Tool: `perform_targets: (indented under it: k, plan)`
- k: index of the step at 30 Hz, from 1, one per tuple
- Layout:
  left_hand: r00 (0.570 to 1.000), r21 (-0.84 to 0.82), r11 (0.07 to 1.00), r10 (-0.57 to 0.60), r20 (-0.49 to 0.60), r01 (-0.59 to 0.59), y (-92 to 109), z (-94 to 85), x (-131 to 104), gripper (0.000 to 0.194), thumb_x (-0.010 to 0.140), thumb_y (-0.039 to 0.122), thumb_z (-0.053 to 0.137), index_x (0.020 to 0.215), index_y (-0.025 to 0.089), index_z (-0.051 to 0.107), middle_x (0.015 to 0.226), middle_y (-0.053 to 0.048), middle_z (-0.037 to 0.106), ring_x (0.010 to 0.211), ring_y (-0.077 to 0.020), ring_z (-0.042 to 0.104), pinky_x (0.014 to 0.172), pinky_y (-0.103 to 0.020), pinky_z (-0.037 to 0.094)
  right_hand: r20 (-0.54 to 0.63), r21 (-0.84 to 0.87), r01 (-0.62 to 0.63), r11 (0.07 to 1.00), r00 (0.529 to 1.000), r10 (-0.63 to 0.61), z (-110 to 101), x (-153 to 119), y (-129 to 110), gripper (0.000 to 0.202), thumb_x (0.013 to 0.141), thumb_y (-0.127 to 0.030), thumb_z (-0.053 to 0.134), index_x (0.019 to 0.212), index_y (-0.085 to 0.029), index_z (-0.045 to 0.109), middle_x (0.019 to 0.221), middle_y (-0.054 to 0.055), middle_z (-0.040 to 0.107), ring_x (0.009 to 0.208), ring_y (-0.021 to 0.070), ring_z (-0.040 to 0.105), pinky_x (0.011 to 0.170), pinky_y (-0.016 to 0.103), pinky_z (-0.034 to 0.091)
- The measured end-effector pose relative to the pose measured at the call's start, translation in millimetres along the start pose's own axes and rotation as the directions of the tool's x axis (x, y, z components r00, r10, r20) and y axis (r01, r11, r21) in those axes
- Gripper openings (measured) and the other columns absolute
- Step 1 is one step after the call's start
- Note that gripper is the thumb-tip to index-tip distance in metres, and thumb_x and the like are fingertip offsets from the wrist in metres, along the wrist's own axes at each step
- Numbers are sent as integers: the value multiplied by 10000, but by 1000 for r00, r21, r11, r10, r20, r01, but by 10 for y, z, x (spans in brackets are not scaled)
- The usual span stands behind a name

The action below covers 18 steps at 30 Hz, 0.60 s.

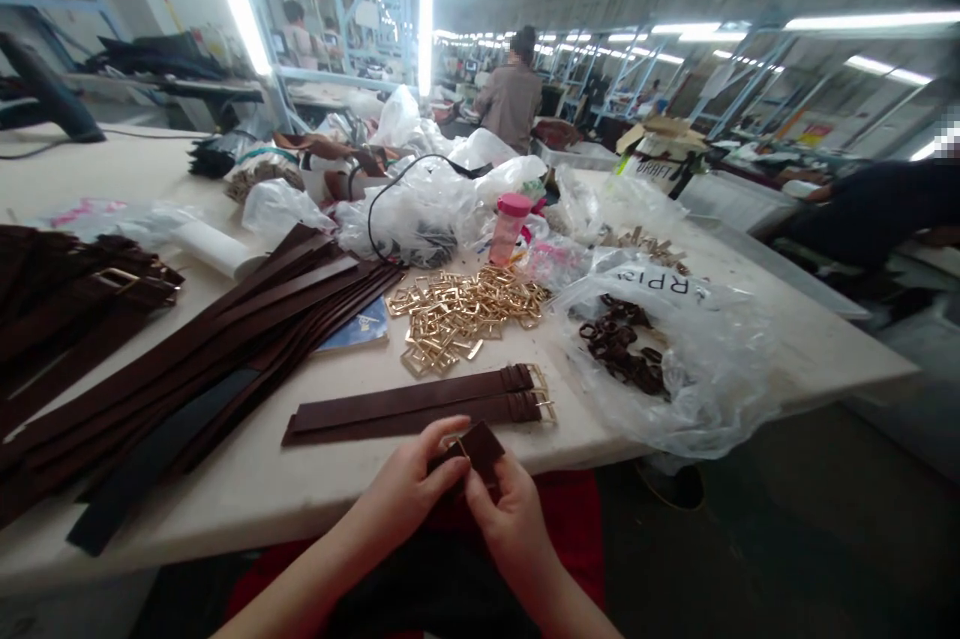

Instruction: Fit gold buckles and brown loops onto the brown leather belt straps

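My left fingers point(444, 428) and right fingers point(478, 499) pinch a brown strap point(484, 447), gold buckle point(462, 443) between them. Just beyond my fingers, on the worktop point(322, 481): two buckled straps point(420, 404); farther out, heaped loose buckles point(457, 314).

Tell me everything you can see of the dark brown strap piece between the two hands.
The strap piece is dark brown, smooth and leather-like, with a squared corner pointing up. A thin gold-coloured metal part, likely a buckle, sits against it. The left hand grips it near the metal; the right hand holds its other side. It is tilted, held at the near edge of the table. Fingers hide much of it, so its length cannot be told.
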State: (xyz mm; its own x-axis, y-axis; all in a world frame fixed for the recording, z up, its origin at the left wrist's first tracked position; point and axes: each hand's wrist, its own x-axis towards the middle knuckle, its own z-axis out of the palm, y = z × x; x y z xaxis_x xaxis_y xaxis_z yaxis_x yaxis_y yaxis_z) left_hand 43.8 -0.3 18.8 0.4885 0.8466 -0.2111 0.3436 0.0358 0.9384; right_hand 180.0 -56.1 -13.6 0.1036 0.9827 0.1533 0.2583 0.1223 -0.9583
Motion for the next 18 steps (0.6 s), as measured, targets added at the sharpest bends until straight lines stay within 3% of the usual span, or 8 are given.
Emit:
perform_targets:
  k: [3, 7, 9, 11, 14, 18]
  plan:
    - [996, -77, 997, -13, 86, 20, -59, -30, 99, 273, 768, 320, 531, 994, 172, 572, 963, -43, 662, 903, -191, 584, 812, -261, 421, 84, -147, 73, 986, 995, -61, -88, 103, -4, 235, 827, -201, 456, 1022, -193, 588, 886, 44, 622, 794, 164, 591, 684, 255, 475]
    - [979, -223, 959, -145, 142, 174, -126, -45, 247, 308, 736, 442, 556, 876, 168, 536, 687, 12, 621, 605, -139, 568, 559, -227, 431, 224, -345, 165, 924, 970, -89, -394, 383, -12, 184, 832, -318, 493, 870, -201, 631, 773, 27, 604, 726, 162, 566, 640, 257, 441]
    - [964, -281, 927, -204, 172, 247, -147, -50, 310, 386, 695, 517, 570, 856, 173, 506, 603, 39, 573, 506, -116, 524, 482, -210, 394, 125, -409, 141, 902, 987, -97, -645, 615, 16, 205, 840, -348, 480, 831, -192, 613, 736, 20, 591, 694, 153, 556, 627, 254, 432]
    - [953, -309, 908, -231, 197, 284, -179, -52, 361, 441, 647, 566, 590, 830, 177, 490, 571, 48, 553, 478, -107, 504, 464, -203, 377, -63, -480, 100, 871, 987, -148, -962, 886, 85, 210, 848, -347, 457, 851, -183, 589, 749, 24, 588, 699, 153, 553, 640, 258, 433]
    - [941, -325, 892, -248, 229, 314, -269, -42, 416, 479, 610, 609, 597, 806, 185, 489, 567, 47, 554, 478, -105, 495, 458, -198, 367, -335, -661, -41, 749, 910, -245, -1498, 1268, 269, 241, 849, -338, 416, 891, -160, 572, 826, 57, 591, 762, 174, 550, 707, 290, 435]
    - [930, -330, 883, -254, 265, 334, -395, 0, 472, 493, 614, 626, 585, 827, 190, 498, 630, 26, 592, 508, -111, 508, 463, -196, 367, -410, -767, -220, 603, 890, -197, -2001, 1605, 578, 257, 813, -272, 400, 901, -124, 591, 860, 103, 582, 792, 208, 540, 740, 331, 418]
